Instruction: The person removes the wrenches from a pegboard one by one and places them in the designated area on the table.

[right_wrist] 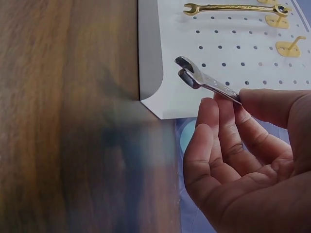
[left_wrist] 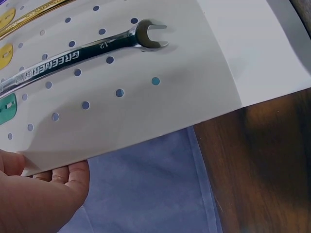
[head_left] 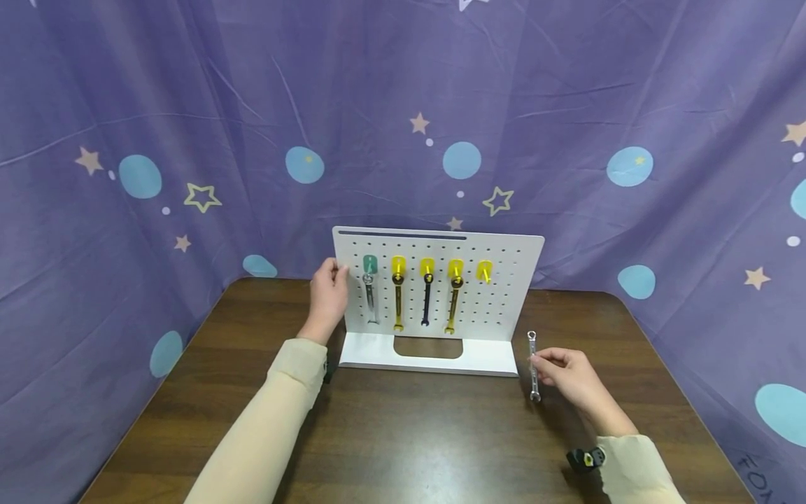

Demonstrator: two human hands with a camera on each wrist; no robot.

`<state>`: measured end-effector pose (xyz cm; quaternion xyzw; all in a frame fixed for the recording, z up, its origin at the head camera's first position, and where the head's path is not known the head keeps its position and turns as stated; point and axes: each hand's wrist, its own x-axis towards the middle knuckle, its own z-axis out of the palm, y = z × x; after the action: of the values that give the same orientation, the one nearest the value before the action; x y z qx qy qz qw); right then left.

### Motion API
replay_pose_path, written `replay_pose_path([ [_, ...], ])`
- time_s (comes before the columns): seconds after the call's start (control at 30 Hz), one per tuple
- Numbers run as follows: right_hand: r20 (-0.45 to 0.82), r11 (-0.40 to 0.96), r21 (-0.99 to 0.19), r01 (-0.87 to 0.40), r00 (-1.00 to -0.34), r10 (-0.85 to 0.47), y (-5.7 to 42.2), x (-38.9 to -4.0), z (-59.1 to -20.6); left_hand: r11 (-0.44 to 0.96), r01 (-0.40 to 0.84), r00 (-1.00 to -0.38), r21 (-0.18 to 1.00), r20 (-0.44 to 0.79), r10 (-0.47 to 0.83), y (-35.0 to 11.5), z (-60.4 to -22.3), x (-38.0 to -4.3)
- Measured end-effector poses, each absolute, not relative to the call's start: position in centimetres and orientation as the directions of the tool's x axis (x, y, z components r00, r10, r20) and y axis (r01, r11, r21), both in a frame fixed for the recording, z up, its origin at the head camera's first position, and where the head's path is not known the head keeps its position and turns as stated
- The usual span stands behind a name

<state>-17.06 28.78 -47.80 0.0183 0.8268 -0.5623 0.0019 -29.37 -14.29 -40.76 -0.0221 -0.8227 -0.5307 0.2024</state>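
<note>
A white pegboard [head_left: 497,301] stands upright on the table. My left hand [head_left: 329,294] grips its left edge, thumb on the front and fingers behind, as the left wrist view shows. Right of the board, my right hand [head_left: 569,378] pinches a silver combination wrench [head_left: 533,364] between thumb and fingers, its open end down and ring end up. From the green hook [head_left: 370,264] hangs another silver wrench [left_wrist: 73,57]. Yellow hooks carry a gold wrench [head_left: 398,301], a dark wrench [head_left: 427,301] and a second gold wrench [head_left: 453,308]. The rightmost yellow hook [head_left: 484,271] bears nothing.
The board's white base [head_left: 371,350] has a cut-out in its middle and rests on the brown wooden table [head_left: 415,434]. Behind the table hangs a purple curtain [head_left: 378,84] with stars and blue dots.
</note>
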Motion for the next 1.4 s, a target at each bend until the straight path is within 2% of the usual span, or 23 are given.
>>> replay_pose_path([
  [1.07, -0.089, 0.477, -0.876, 0.07, -0.996, -0.019, 30.4, -16.2, -48.7, 0.449, 0.238, -0.918, 0.861, 0.351, -0.185, -14.4, -40.6, -29.4],
  [1.4, -0.115, 0.515, -0.851, 0.103, -0.993, 0.009, 30.4, -15.9, -49.1, 0.454, 0.238, -0.919, 0.859, 0.351, -0.181, -14.3, -40.5, -29.3],
])
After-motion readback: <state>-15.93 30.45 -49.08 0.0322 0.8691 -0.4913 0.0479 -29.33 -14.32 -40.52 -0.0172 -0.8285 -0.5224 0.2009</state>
